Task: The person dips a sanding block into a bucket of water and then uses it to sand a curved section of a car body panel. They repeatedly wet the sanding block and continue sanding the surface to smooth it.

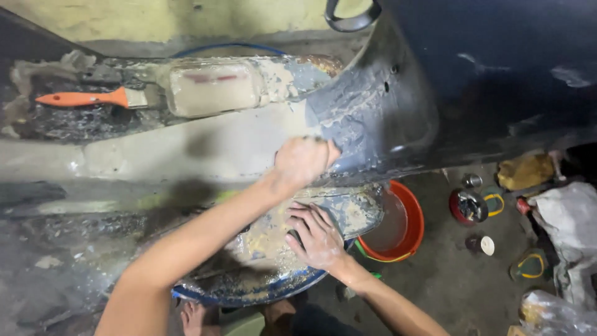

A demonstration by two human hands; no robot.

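Observation:
My left hand (303,160) is closed in a fist and pressed against a dark blue car body panel (373,118) smeared with pale filler. Whatever lies under the fist is hidden. My right hand (318,238) rests flat with fingers spread on a lower curved panel (354,211), also coated in patchy filler and grime. Both arms reach in from the bottom of the view.
An orange-handled scraper (87,98) lies on the upper left ledge beside a filler-smeared lamp lens (214,87). An orange bowl of water (401,227) stands on the floor to the right, with small tins (467,206), a yellow cloth (525,171) and plastic bags (569,218) beyond. My bare foot (194,317) shows below.

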